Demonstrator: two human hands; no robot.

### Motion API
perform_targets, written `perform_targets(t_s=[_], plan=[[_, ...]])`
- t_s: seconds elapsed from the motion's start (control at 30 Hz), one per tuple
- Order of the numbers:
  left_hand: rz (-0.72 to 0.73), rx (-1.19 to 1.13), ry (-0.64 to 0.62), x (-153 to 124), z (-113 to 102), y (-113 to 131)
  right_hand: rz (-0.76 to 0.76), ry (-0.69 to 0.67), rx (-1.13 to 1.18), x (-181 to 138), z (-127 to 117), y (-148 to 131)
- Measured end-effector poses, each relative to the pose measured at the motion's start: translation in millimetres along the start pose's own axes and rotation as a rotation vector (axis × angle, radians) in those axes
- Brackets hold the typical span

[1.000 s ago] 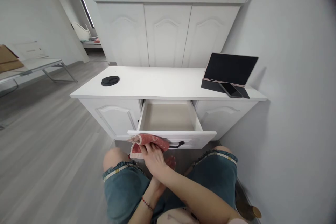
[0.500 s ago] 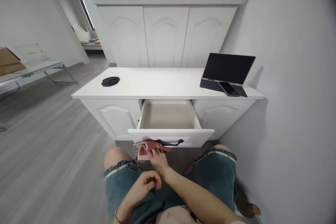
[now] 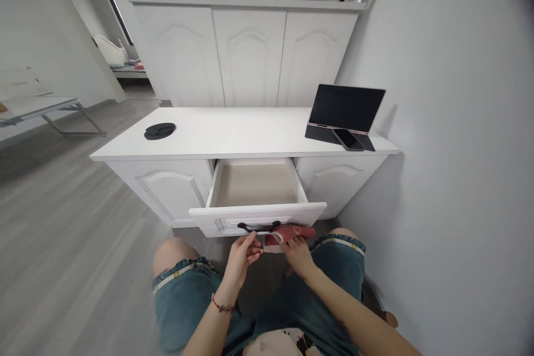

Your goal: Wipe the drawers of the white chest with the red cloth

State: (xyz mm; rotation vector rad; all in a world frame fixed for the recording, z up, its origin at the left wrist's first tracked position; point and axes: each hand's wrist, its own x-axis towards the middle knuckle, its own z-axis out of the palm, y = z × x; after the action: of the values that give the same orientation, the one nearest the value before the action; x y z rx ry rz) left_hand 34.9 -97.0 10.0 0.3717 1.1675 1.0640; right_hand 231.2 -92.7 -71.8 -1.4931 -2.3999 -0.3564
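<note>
A white drawer [image 3: 258, 212] is pulled out of the cabinet below the counter, its inside bare. On its front is a black curved handle [image 3: 247, 227]. My left hand [image 3: 240, 258] has its thumb and forefinger at the handle's lower edge, the other fingers loosely curled. Bunched under my right hand [image 3: 298, 256], a red and pale cloth [image 3: 287, 232] presses against the drawer front at the right end of the handle. My right fingertips are partly hidden in the cloth's folds.
On the white counter [image 3: 233, 133] stand a tablet [image 3: 348, 107] with a phone [image 3: 348, 139] before it, and a black round object [image 3: 160, 131] at left. A wall [image 3: 450, 178] borders the right side. My knees flank the drawer.
My right hand has moved the cloth from the handle's left end to its right end. My left hand has risen from my lap to the handle. The view has shifted slightly right.
</note>
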Motion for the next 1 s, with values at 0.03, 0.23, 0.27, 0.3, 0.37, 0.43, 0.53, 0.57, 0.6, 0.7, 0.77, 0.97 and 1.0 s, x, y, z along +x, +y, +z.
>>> perform_targets(t_s=[0.03,0.23,0.27,0.3,0.37,0.43,0.53,0.57,0.6,0.7,0.77,0.97,1.0], plan=[[0.015,-0.035,0.015,4,1,-1,-0.014,0.023,-0.037,-5,-4,11],[0.075,-0.159,0.0,20,2,-8,0.036,0.227,-0.048,-20,-17,45],[0.097,-0.135,-0.002,21,1,-9,0.059,0.275,-0.018,-20,-17,46],[0.119,-0.106,0.0,22,0,-9,0.083,0.324,0.019,-18,-17,45],[0.157,-0.061,0.0,23,-1,-10,0.149,0.408,0.101,-13,-17,40],[0.174,-0.041,-0.008,23,-1,-10,0.218,0.47,0.176,-5,-20,32],[0.171,-0.035,-0.019,22,-2,-8,0.251,0.521,0.236,9,-28,19],[0.164,-0.049,-0.023,22,-2,-8,0.24,0.528,0.247,14,-31,14],[0.155,-0.076,-0.028,22,-2,-7,0.225,0.532,0.258,18,-34,11],[0.13,-0.195,-0.073,22,-2,-8,0.195,0.532,0.321,26,-39,4],[0.128,-0.233,-0.1,24,-2,-9,0.234,0.525,0.384,27,-38,2],[0.169,-0.212,-0.116,33,-1,-10,0.59,0.62,0.604,23,-18,3],[0.164,-0.205,-0.119,35,0,-9,0.624,0.623,0.632,22,-14,3]])
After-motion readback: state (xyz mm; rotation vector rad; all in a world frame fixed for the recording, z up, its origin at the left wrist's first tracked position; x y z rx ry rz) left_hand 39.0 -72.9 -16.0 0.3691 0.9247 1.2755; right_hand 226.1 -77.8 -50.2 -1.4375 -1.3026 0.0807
